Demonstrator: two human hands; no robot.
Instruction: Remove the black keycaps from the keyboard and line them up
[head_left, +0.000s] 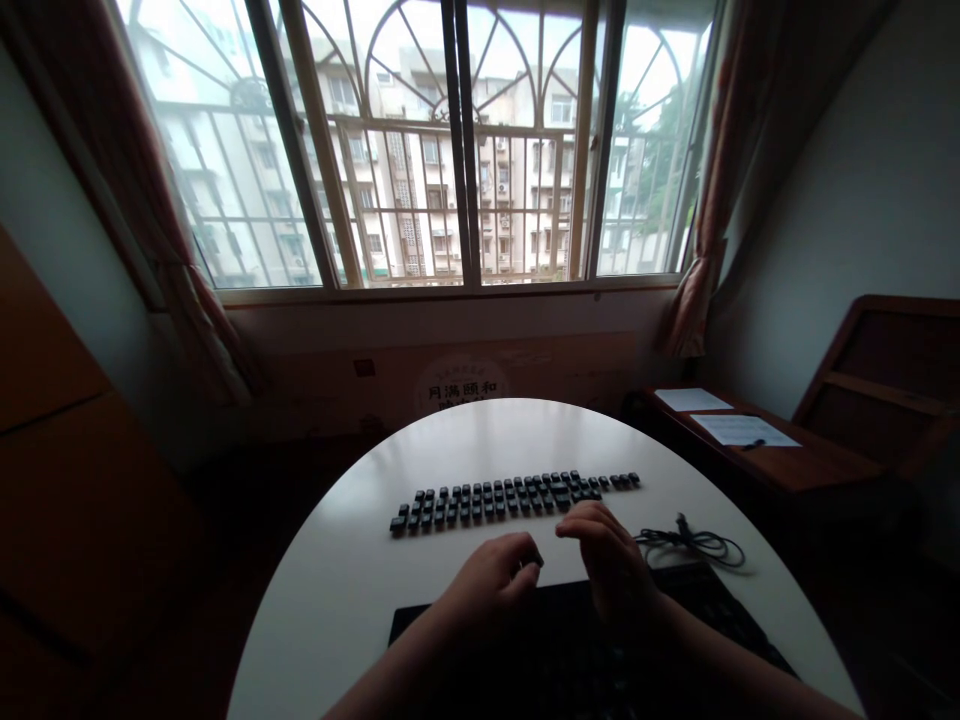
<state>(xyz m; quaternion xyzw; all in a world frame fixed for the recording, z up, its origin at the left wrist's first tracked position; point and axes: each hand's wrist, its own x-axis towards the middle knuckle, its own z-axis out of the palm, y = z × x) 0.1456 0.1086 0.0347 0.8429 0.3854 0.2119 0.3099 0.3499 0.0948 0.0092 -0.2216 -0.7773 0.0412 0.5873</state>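
- A key (539,562) is pinched in the left hand (493,572) — best held lightly.
- The right hand's (609,558) grip cannot be told — rows (488,489) should be left unbrushed.

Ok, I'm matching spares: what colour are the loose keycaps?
The keycaps are black, clearest in the head view.

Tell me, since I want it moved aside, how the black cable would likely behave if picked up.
The black cable is probably floppy, since it lies bent into loops. It is likely light, being thin. The loops might spread or catch on each other when lifted, as several strands cross on the white table.
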